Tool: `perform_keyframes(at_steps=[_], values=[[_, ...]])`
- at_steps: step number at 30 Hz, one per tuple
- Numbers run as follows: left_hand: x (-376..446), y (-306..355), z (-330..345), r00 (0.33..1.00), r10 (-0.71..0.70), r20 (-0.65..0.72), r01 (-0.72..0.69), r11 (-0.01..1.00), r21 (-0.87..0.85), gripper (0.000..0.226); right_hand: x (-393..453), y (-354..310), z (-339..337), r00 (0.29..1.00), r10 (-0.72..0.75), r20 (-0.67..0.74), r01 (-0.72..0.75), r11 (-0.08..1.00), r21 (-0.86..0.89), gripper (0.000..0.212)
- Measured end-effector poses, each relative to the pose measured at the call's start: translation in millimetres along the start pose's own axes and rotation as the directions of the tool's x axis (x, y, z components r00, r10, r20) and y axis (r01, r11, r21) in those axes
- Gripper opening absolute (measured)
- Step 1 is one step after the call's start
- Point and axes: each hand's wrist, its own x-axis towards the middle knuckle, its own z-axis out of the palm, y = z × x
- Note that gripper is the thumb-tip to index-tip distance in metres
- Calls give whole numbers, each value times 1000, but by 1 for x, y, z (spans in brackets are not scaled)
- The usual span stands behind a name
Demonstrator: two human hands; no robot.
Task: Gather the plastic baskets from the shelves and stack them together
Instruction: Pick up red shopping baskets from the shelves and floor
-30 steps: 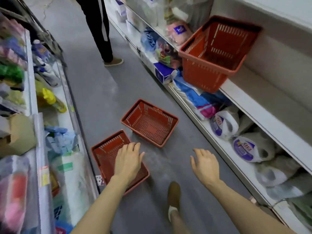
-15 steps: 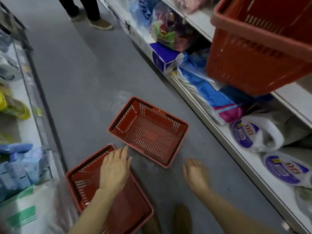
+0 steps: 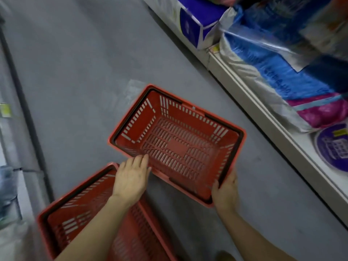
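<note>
Both bare forearms reached forward and down. Left hand (image 3: 130,178) lay palm down with fingers straight and together, tips on the near rim of the basket (image 3: 177,146). Right hand (image 3: 226,193) gripped its near right corner, thumb hooked over the rim.

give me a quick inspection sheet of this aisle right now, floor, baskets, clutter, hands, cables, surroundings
surface: grey floor, smooth, with a pale scuffed patch beyond the far basket.
job's things: far red basket upright on the floor, nothing in it; near red basket beside it, partly under the left forearm. Not yet stacked.
clutter: nothing seen on the floor.
hands: left hand lies on the far basket's near rim, fingers straight; right hand grips its near right corner.
cables: nothing seen.
surroundings: shelf edge on the right with blue packs and a purple-labelled roll pack; blurred shelving on the left.
</note>
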Motion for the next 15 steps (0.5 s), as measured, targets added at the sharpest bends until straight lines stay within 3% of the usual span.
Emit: perform_keyframes(at_steps=[3,6,9,11,13,15], values=[[24,-11,18,1000,-15,9,16,1000,-4,51,14,8,-12,997,-27,-68,29,999,41,72],[52,-20,28,979,-205,11,205,973,-105,48,40,28,-36,993,-69,-94,71,997,10,74],[74,-19,42,885,-429,179,457,874,-165,67,60,56,-62,994,-68,-85,68,998,-7,71],[84,-13,51,823,-473,315,561,764,-319,70,65,67,-71,994,-87,-63,88,996,20,67],[84,-3,50,845,-450,290,535,711,-456,67,67,69,-79,995,-67,-78,71,996,48,64],[78,4,40,891,-419,173,448,756,-477,67,66,68,-91,990,-29,-139,41,995,87,63]])
